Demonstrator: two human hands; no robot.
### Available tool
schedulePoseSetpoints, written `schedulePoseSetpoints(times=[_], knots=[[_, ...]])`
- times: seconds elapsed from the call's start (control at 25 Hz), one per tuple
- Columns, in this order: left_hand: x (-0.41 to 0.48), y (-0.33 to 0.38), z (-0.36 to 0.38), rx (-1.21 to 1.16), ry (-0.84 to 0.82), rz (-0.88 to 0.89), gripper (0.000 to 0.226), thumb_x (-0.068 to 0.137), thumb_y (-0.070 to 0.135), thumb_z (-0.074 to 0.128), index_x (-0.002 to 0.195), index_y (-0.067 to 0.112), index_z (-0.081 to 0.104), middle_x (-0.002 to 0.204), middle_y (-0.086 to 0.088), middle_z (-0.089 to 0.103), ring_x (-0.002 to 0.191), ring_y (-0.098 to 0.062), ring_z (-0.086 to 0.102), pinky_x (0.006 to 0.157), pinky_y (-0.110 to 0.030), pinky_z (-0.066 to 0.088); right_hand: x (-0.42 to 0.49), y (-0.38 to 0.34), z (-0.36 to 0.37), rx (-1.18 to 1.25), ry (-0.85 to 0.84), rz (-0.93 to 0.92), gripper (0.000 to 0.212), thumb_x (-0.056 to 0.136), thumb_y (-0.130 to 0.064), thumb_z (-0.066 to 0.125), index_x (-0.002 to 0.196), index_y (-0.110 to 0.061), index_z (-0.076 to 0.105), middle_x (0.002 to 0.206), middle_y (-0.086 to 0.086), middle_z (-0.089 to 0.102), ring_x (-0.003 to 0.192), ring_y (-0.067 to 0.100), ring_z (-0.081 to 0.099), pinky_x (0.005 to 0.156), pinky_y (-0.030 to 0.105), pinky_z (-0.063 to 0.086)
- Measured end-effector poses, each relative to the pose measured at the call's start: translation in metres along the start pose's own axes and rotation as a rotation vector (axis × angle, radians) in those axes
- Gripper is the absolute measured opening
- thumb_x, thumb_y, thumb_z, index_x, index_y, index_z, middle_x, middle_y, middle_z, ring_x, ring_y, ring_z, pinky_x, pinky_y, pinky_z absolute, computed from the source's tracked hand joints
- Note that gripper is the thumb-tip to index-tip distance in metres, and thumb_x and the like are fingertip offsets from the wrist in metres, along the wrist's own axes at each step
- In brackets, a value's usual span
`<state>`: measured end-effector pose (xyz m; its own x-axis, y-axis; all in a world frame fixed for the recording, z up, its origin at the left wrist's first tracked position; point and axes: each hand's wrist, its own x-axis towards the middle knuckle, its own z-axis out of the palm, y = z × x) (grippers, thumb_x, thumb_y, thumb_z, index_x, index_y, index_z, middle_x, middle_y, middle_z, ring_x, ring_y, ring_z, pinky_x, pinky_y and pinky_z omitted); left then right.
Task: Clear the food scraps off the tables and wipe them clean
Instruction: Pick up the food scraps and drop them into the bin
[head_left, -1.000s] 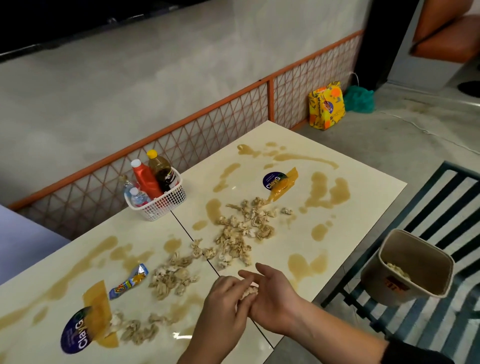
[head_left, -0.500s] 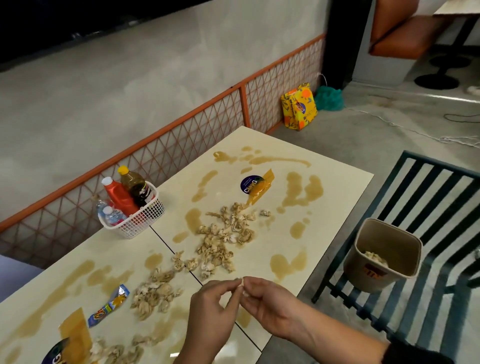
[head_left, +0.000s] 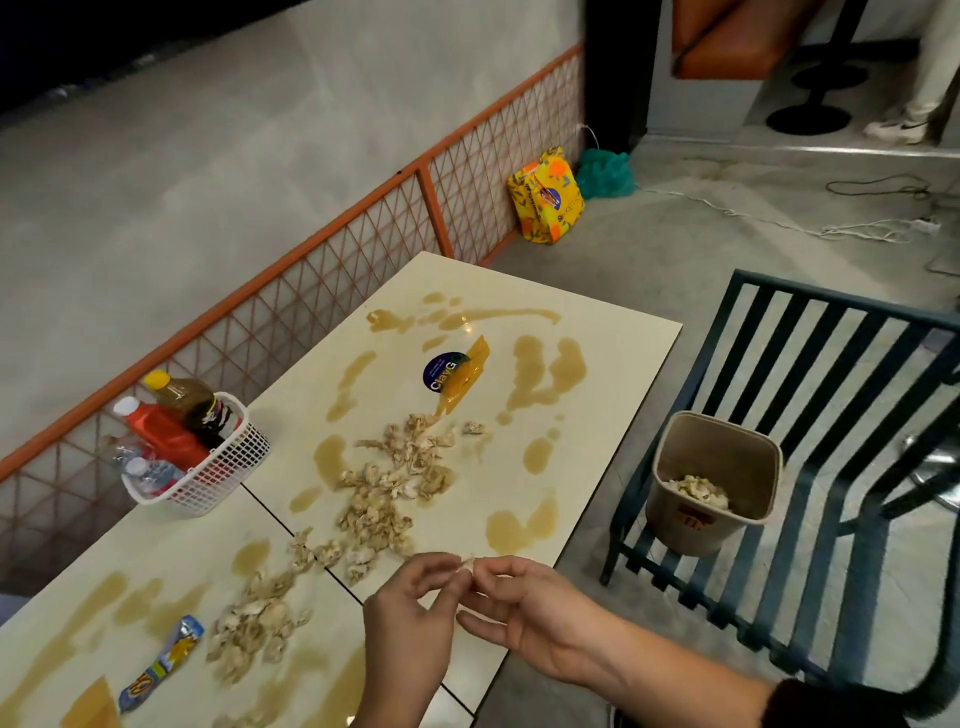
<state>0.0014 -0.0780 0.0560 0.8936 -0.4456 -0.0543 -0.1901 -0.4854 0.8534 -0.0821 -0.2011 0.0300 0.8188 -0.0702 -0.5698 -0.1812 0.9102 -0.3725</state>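
I see two cream tables (head_left: 613, 364) butted end to end, streaked with brown sauce (head_left: 545, 371). Food scraps (head_left: 384, 499) trail lengthwise across their seam. Right of the tables, a bin (head_left: 714, 483) sits on a slatted chair (head_left: 831, 415). My left hand (head_left: 410, 629) and right hand (head_left: 524, 608) pinch one scrap (head_left: 466, 564) above the tables' near edge.

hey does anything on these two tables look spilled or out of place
Yes. Brown liquid puddles are smeared across both cream tabletops, pale food scraps lie heaped along the seam between them, and a crumpled blue and yellow wrapper lies on the nearer table. The white condiment basket looks orderly.
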Motion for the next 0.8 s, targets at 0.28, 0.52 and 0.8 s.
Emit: schedulePoseSetpoints(times=[0.28,0.52,0.8], knots=[[-0.001,0.005,0.048,-0.018,-0.213,-0.020,0.018,0.091,0.023,0.067,0.089,0.036,0.079,0.099,0.018,0.067,0.101,-0.005,0.064,0.084,-0.024,0.050,0.004,-0.023,-0.050,0.053,0.061,0.004,0.020,0.088,0.007,0.065,0.107,0.013,0.066,0.102,0.026,0.072,0.084,0.029,0.074,0.071,0.032,0.062],[-0.002,0.012,0.067,-0.021,-0.232,-0.118,0.017,0.093,0.023,0.067,0.104,0.035,0.072,0.109,0.017,0.068,0.099,0.000,0.062,0.082,-0.017,0.047,0.017,-0.073,-0.099,0.140,0.240,-0.179,0.026,0.080,0.012,0.067,0.105,0.015,0.064,0.089,0.023,0.068,0.074,0.026,0.071,0.064,0.029,0.061],[0.010,-0.005,0.032,-0.142,-0.044,-0.323,0.014,0.095,0.013,0.064,0.094,0.018,0.076,0.097,0.003,0.076,0.098,-0.015,0.068,0.086,-0.029,0.049,0.037,-0.204,-0.208,0.229,0.617,-0.360,0.016,0.093,0.011,0.052,0.093,0.000,0.064,0.081,0.008,0.059,0.071,0.014,0.058,0.072,0.025,0.055]])
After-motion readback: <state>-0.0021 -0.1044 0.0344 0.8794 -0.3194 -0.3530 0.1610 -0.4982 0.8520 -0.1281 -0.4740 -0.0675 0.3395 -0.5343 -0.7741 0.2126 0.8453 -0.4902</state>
